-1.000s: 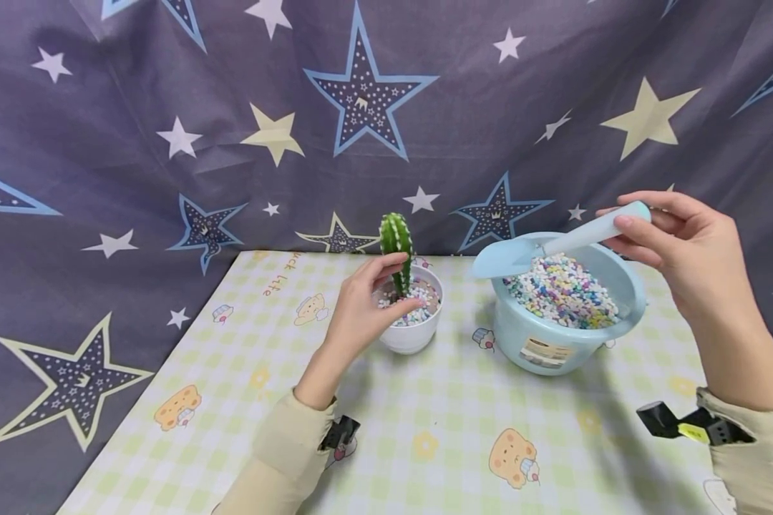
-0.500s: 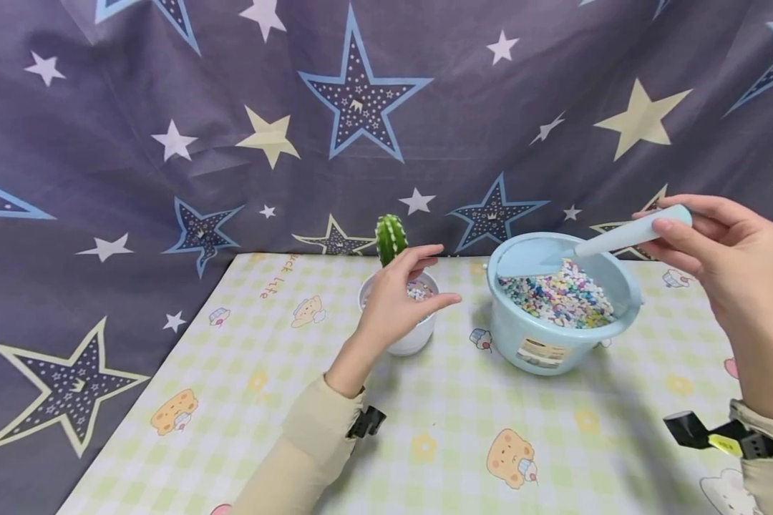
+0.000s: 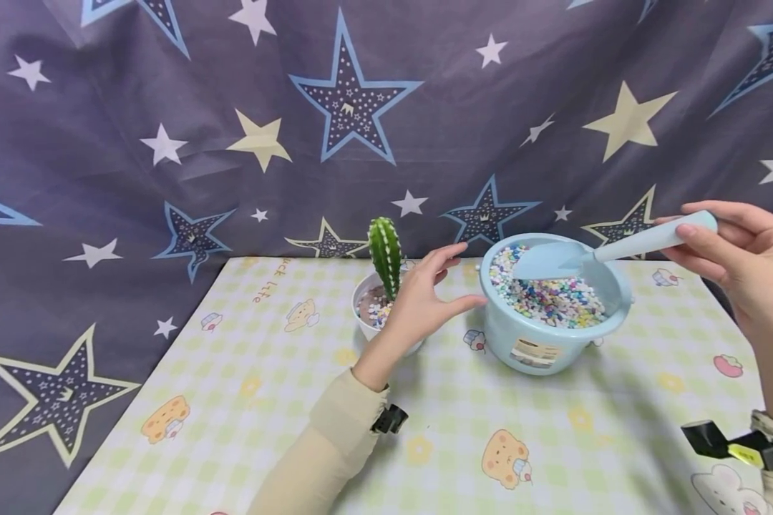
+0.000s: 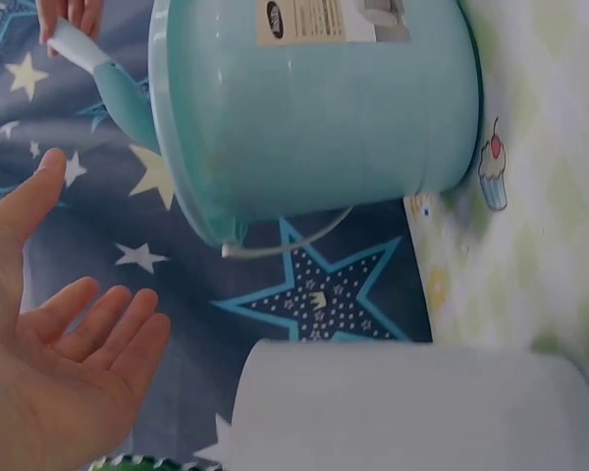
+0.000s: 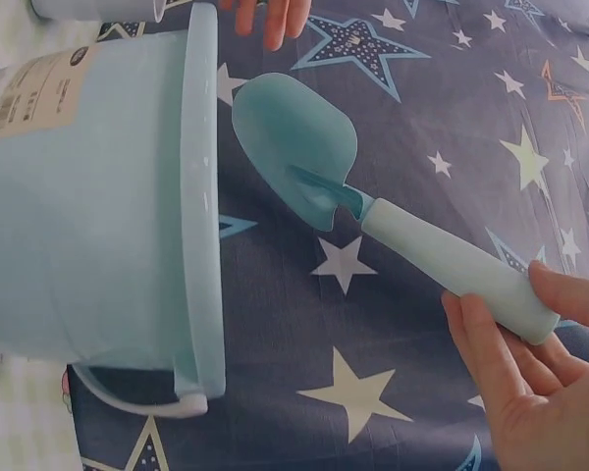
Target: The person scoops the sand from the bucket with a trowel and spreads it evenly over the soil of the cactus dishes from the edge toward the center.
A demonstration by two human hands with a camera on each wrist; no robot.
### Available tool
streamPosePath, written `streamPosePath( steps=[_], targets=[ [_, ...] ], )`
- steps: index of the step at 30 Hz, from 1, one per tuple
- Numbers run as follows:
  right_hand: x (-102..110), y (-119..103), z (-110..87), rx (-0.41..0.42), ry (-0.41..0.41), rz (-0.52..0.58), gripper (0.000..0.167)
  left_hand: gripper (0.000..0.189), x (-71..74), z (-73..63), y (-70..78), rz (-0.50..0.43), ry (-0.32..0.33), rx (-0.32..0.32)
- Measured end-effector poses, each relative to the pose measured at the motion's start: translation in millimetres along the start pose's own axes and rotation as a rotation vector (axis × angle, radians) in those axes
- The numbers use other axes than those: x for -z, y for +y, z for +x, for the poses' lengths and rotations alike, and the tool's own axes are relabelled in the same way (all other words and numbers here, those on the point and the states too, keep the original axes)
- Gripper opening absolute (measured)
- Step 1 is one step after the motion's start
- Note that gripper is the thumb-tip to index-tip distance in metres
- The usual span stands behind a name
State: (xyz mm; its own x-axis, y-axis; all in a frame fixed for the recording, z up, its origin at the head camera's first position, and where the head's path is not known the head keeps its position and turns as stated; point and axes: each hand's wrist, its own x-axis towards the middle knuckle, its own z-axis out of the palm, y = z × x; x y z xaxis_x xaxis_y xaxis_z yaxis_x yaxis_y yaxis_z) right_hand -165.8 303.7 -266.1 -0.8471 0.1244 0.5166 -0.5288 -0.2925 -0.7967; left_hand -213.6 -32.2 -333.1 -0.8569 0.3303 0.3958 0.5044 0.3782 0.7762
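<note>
My right hand [image 3: 747,250] grips the end of a light blue trowel's handle, thumb on top. The trowel [image 3: 554,261] hangs over the light blue bucket [image 3: 541,350], and in the right wrist view its blade [image 5: 294,147] shows beyond the bucket's rim. Small multicoloured pebbles [image 3: 554,304] fill much of the bucket. My left hand [image 3: 421,300] holds nothing; its thumb stands apart from the fingers, pointing toward the bucket. Behind that hand, a green cactus [image 3: 385,257] stands in a white pot [image 3: 363,325], partly hidden, with pebbles scattered over its brown surface.
A checked tablecloth [image 3: 283,422] printed with cartoon figures covers the table. Close behind the table's far edge hangs a dark curtain [image 3: 219,86] with stars. The bucket's white carrying handle [image 4: 285,245] hangs down at its side.
My left hand has moved right, away from the cactus toward the bucket. My right hand has shifted right, drawing the trowel from the bucket's left rim to over the pebbles.
</note>
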Motion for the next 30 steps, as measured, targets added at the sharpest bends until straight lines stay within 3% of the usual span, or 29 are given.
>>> streamPosePath(
  steps=[11, 22, 30],
  targets=[
    [16.8, -0.6, -3.1, 0.007, 0.012, -0.037, 0.026, 0.082, -22.4, 7.5, -3.8, -0.032, -0.023, 0.026],
    [27.7, -1.5, -5.6, 0.013, 0.004, -0.023, 0.029, 0.088, -39.2, 7.8, -8.2, 0.064, -0.024, 0.074],
    [43.6, -7.0, -6.2, -0.024, 0.011, -0.005, 0.032, 0.093, -46.5, 7.3, -7.3, 0.065, -0.034, 0.106]
  ],
)
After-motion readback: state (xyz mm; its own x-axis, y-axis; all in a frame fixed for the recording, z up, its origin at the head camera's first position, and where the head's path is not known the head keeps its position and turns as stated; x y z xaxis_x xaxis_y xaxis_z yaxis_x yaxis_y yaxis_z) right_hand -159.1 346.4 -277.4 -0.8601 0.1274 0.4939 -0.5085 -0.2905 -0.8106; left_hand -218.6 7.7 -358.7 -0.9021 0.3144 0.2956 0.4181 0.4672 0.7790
